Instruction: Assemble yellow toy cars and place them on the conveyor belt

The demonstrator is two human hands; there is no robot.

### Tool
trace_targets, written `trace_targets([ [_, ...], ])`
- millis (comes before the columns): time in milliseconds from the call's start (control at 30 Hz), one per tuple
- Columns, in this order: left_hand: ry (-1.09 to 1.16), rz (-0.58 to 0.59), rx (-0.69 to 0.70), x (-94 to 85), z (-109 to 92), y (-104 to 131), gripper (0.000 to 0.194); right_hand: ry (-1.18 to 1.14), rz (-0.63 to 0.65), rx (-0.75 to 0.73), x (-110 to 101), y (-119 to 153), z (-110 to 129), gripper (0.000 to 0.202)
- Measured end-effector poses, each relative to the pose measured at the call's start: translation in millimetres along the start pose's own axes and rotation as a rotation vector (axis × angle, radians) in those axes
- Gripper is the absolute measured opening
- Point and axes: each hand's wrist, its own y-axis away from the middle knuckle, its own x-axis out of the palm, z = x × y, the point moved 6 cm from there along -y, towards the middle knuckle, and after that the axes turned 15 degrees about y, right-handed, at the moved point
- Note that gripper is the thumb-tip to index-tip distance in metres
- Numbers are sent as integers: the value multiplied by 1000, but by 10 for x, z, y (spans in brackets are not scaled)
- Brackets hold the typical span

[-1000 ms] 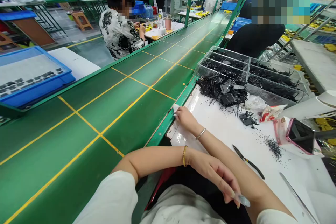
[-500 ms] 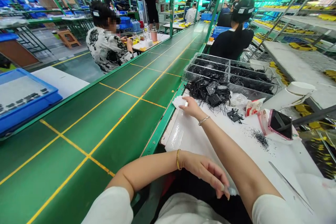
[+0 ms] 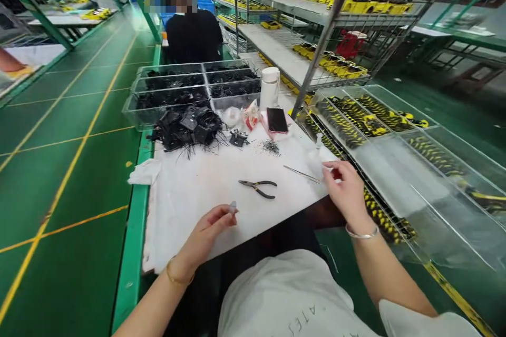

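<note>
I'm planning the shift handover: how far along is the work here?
Black wired parts lie in the divided bin, though whether those are done I cannot tell. The left hand holds a small pale piece. Apparently left: the loose black pile on the table; the pliers lie there unheld.

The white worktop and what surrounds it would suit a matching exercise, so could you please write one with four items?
1. Left hand
2. Pliers
3. Phone
4. Crumpled white cloth

A. Partly over the green rail
B. Small greyish thing at its fingertips
C. Screen up, beside the red-and-white packet
D. Handles spread, on the worktop

Pairs: 1-B, 2-D, 3-C, 4-A
</note>
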Motion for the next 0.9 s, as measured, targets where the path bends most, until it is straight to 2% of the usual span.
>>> trace_targets([
  [67, 12, -42, -9, 11, 23, 2, 37, 100, 43, 48, -28, -80, -390, 14],
  [133, 13, -71, -30, 25, 33, -7, 39, 191, 64, 95, -7, -162, -675, 19],
  [200, 8, -91, -41, 49, 17, -34, 40, 269, 34, 124, 10, -231, -843, 28],
  [233, -1, -92, -40, 70, -1, -54, 39, 311, 30, 85, 29, -261, -858, 31],
  [400, -139, -1, 32, 263, -143, -166, 33, 658, 215, -464, 212, -268, -520, 23],
  [500, -246, 36, 161, 323, -245, -205, 28, 758, 190, -618, 208, -292, -423, 21],
  [633, -375, 24, 323, 304, -306, -183, 23, 664, 131, -715, 223, -396, -434, 22],
  [767, -444, 10, 446, 271, -309, -112, 19, 572, 114, -685, 99, -483, -387, 26],
  [833, -467, 11, 488, 267, -300, -84, 18, 526, 95, -679, -60, -462, -181, 29],
  [900, -488, 23, 521, 286, -291, -64, 17, 322, 112, -667, -217, -373, 179, 23],
])
